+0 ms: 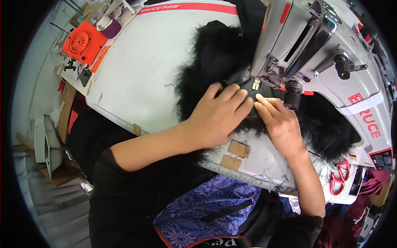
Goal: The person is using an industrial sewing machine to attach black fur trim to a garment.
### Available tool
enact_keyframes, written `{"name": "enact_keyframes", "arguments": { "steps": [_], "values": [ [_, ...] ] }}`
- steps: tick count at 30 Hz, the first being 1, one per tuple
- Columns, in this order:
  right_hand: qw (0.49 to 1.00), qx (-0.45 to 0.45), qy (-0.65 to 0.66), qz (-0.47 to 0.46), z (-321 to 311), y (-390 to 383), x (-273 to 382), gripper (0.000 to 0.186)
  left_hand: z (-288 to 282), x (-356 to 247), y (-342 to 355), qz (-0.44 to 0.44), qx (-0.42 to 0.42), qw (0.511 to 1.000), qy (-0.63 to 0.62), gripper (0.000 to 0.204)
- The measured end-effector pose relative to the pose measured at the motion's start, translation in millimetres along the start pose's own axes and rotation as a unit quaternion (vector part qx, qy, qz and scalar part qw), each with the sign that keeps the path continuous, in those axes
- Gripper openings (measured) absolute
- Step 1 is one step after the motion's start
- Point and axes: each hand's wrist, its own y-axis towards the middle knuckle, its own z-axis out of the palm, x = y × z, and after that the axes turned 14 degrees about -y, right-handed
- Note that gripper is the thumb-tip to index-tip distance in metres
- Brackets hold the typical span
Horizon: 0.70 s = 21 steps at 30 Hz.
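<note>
Black furry fabric (215, 53) lies bunched on the white sewing machine table, with a smoother black strip under the brass-coloured presser foot (256, 84). My left hand (221, 111) is just left of the foot, its fingers curled and closed on the fabric. A thin dark edge, too unclear to name, shows by its fingertips. On the right of the foot, my right hand (282, 126) rests with fingers stretched out, the tips touching the fabric close to the foot. The needle is too small to make out. More of the fur (326, 128) spreads behind my right hand.
The sewing machine head (297, 37) rises over the right side. Red-handled scissors (340, 178) lie at the lower right. A measuring strip (111, 115) runs along the front edge, near brown tape patches (238, 148). An orange device (84, 42) stands at the far left.
</note>
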Motion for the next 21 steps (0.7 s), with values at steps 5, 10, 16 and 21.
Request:
{"name": "enact_keyframes", "arguments": {
  "steps": [5, 10, 16, 21],
  "values": [
    [0.999, 0.006, 0.038, 0.018, 5.6, 0.3, -6.2, 0.038, 19.2, 17.7, 3.7, -0.018, -0.011, 1.0, -0.012, 0.049],
    [0.989, 0.02, 0.121, 0.083, 2.5, 2.9, -10.8, 0.047, 27.2, 22.3, 15.9, -0.044, -0.028, 0.997, -0.058, 0.043],
    [0.983, 0.061, 0.133, 0.112, 1.7, 1.2, -16.2, 0.046, 29.0, 18.9, 16.5, -0.018, -0.035, 0.999, 0.023, 0.028],
    [0.996, 0.006, 0.093, 0.002, 1.4, 0.2, -18.7, 0.034, 26.7, 25.7, 2.6, 0.06, -0.058, 0.996, 0.012, 0.02]
  ]
}}
